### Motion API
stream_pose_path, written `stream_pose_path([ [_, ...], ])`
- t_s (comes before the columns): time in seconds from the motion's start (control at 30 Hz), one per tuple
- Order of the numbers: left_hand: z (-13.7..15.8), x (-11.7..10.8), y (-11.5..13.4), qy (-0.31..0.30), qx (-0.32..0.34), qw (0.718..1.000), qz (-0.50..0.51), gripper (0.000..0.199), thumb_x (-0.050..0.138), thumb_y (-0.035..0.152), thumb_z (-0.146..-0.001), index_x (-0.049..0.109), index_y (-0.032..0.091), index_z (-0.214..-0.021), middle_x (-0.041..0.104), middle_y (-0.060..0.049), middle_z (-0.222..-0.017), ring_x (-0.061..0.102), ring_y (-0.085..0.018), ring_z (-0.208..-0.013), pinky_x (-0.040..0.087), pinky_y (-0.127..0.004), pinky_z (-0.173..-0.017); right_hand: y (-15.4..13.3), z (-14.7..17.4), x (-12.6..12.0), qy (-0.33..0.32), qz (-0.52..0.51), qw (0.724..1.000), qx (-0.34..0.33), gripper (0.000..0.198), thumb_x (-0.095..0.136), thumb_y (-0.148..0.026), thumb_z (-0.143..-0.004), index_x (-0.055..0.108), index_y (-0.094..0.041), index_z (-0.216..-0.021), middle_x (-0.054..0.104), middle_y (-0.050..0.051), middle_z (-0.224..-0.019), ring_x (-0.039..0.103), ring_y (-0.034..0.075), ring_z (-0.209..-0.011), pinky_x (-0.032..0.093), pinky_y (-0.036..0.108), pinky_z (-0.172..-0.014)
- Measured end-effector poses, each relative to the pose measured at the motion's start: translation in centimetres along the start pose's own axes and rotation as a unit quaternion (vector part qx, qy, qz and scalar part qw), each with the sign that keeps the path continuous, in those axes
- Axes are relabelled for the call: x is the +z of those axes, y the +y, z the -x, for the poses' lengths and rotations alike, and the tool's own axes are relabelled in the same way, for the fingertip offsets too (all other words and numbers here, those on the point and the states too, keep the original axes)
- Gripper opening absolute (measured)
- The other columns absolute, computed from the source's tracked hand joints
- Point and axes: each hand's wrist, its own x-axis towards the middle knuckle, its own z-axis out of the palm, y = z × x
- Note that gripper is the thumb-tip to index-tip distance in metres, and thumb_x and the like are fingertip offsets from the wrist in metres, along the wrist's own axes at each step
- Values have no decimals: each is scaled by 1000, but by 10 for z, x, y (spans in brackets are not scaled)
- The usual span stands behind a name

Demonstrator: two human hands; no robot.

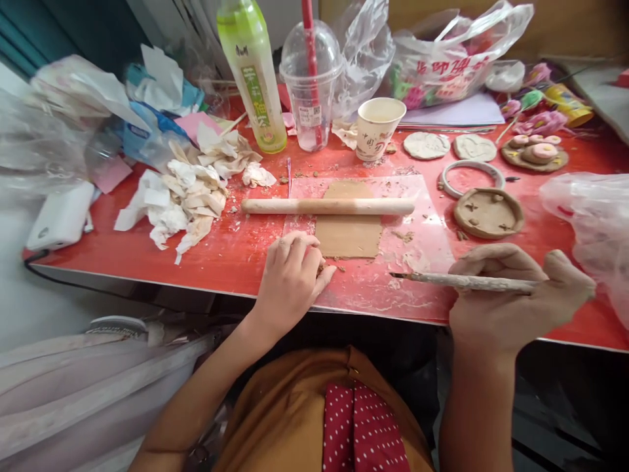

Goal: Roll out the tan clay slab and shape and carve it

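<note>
My right hand (pixel 506 301) is closed around a slim, clay-smeared tool (pixel 472 282) with a dark, narrow tip pointing left over the mat. My left hand (pixel 292 275) rests at the mat's front left, fingers bent and thumb apart, beside small clay crumbs (pixel 341 267). A flat brown clay slab (pixel 348 237) lies on the clear plastic mat (pixel 417 249), just right of my left fingers. Across the slab lies a wooden rolling pin (pixel 329 207), its middle stained with clay. Neither hand touches the pin.
Crumpled tissues (pixel 189 196) lie at left near a white power bank (pixel 61 216). A green bottle (pixel 255 78), domed plastic cup (pixel 310 85) and paper cup (pixel 378 128) stand behind. At right are a ring (pixel 472 177), a round clay dish (pixel 489 213) and a plastic bag (pixel 594 229).
</note>
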Motion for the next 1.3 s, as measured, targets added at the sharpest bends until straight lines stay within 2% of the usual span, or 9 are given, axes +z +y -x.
stream_pose_path([
  [0.17,0,2,-3,2,-24,1000,8,13,50,25,-86,52,16,-76,56,-9,-99,49,-24,-101,41,-42,-89,-1,-1,2,-12,21,1000,11,44,33,-44,-72,60,-16,-52,51,3,-41,39,12,-34,18,26,-34],
  [0.23,-1,3,-5,1,-33,999,14,12,50,27,-86,53,15,-87,54,-11,-109,47,-25,-108,39,-43,-94,-1,0,3,-14,22,1000,9,43,33,-44,-72,59,-16,-52,52,3,-42,38,11,-34,17,26,-34],
  [0.33,-4,5,-9,-4,-41,999,18,43,51,36,-86,41,9,-119,42,-18,-128,36,-30,-124,32,-49,-103,-1,1,3,-18,24,1000,9,44,33,-44,-72,59,-16,-52,52,3,-42,38,11,-34,17,26,-34],
  [0.4,-5,5,-11,-9,-38,999,21,56,49,41,-86,33,8,-128,38,-20,-133,30,-31,-129,27,-51,-105,-1,1,2,-14,24,1000,9,44,33,-44,-73,59,-16,-52,51,3,-41,38,11,-34,17,26,-35],
  [0.6,13,-6,-17,65,43,996,39,47,39,47,-89,43,13,-121,51,-14,-122,40,-25,-122,31,-44,-105,-1,0,0,8,8,1000,27,41,37,-44,-71,61,-15,-53,52,2,-43,39,11,-35,18,26,-35],
  [0.73,38,-13,-28,65,94,992,-46,63,44,62,-81,46,13,-121,53,-15,-119,42,-27,-119,30,-47,-105,-2,0,0,17,5,999,33,41,37,-44,-70,61,-15,-52,53,3,-44,40,11,-36,19,26,-35],
  [0.87,48,-14,-34,72,121,983,-114,61,47,62,-80,49,15,-119,54,-13,-119,44,-26,-117,30,-46,-105,-1,1,1,7,21,1000,15,42,35,-42,-73,61,-16,-53,52,3,-42,41,12,-35,19,26,-35],
  [1.07,45,-11,-35,44,54,993,-100,66,48,63,-78,45,16,-124,51,-14,-121,41,-29,-119,28,-48,-106,1,6,6,4,28,999,14,41,38,-45,-72,60,-17,-52,53,2,-46,42,11,-37,21,25,-34],
  [1.3,41,-13,-36,13,4,997,-77,69,47,64,-76,46,15,-124,47,-17,-126,36,-33,-123,25,-52,-106,-1,12,10,-6,55,998,8,42,37,-44,-74,61,-18,-52,49,0,-38,39,10,-35,23,24,-34],
])
